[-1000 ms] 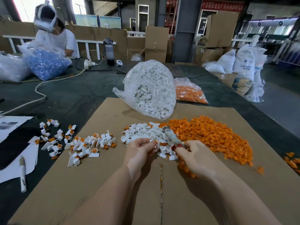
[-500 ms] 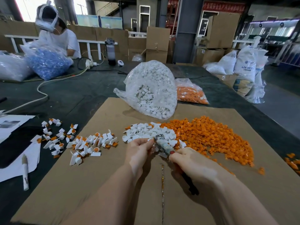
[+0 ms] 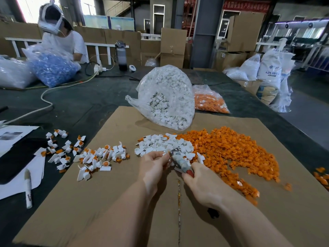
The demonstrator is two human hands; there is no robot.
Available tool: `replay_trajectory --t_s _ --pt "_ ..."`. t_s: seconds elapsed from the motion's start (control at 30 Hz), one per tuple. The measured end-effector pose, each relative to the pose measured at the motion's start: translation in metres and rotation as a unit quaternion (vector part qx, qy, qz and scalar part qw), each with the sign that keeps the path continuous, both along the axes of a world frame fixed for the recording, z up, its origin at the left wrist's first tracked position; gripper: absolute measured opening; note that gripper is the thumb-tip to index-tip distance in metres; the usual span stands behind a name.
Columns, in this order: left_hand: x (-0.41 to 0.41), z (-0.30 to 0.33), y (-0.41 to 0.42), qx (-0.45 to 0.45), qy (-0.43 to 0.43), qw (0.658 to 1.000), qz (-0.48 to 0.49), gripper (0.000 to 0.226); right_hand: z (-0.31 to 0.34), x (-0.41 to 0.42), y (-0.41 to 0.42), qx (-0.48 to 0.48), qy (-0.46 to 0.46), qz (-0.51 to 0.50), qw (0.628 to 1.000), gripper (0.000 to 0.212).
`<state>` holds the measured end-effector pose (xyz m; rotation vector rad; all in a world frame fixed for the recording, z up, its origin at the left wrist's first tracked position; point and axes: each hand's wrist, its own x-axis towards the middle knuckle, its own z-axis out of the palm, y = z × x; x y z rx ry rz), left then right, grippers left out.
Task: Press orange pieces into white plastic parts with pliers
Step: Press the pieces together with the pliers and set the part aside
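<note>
Gripping the pliers (image 3: 179, 160) in my right hand (image 3: 203, 186), I see their nose angled up-left at centre frame, meeting my left hand (image 3: 152, 165), whose fingers curl and pinch something small at the tip; what it is I cannot tell. Just above lies the white plastic parts pile (image 3: 163, 144), touching the orange pieces heap (image 3: 231, 152) spreading right across the cardboard sheet (image 3: 99, 202) on the counter (image 3: 74, 106). Finished parts (image 3: 99, 157) scatter at left. A clear bag of white parts (image 3: 165, 98) sits above centre.
</note>
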<state>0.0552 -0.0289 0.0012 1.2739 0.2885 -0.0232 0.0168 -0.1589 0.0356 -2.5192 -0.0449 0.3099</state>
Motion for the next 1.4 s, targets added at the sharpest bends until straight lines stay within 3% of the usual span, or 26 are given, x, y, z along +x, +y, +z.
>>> replay_trajectory --t_s 0.13,0.27,0.47,0.7,0.77,0.87,0.93,1.1,1.23,1.4 --pt "0.001 -0.004 0.001 -0.009 -0.009 1.0 0.002 0.009 -0.006 -0.004 -0.006 0.017 -0.044 -0.022 0.999 0.031" --pt "0.0 -0.012 0.002 -0.002 -0.035 0.999 0.002 0.003 -0.007 0.0 -0.024 0.022 -0.12 -0.114 0.986 0.032" --pt "-0.003 -0.019 0.002 0.266 -0.131 0.955 -0.027 0.017 -0.023 0.018 -0.055 -0.201 -0.204 -0.183 0.941 0.048" --pt "-0.002 -0.024 0.0 0.328 -0.13 0.934 -0.051 0.023 -0.037 0.018 -0.057 -0.351 -0.2 -0.179 0.897 0.064" --pt "0.0 -0.025 0.0 0.335 -0.128 0.932 -0.057 0.023 -0.036 0.016 -0.047 -0.294 -0.27 -0.153 0.904 0.053" --pt "0.001 -0.025 0.0 0.359 -0.139 0.921 -0.056 0.021 -0.041 0.013 -0.027 -0.109 -0.42 -0.024 0.901 0.026" --pt "0.0 -0.024 -0.001 0.361 -0.145 0.919 -0.06 0.019 -0.045 0.01 -0.014 -0.055 -0.445 0.043 0.893 0.024" --pt "-0.003 -0.023 0.0 0.351 -0.155 0.922 -0.058 0.01 -0.055 0.01 -0.004 -0.014 -0.455 0.046 0.889 0.018" --pt "-0.008 -0.022 0.0 0.326 -0.15 0.933 -0.036 0.022 -0.059 0.01 -0.004 -0.01 -0.483 0.014 0.876 0.015" --pt "-0.014 -0.018 0.009 0.29 -0.12 0.946 0.085 0.019 -0.058 0.009 -0.006 -0.014 -0.472 0.007 0.882 0.01"
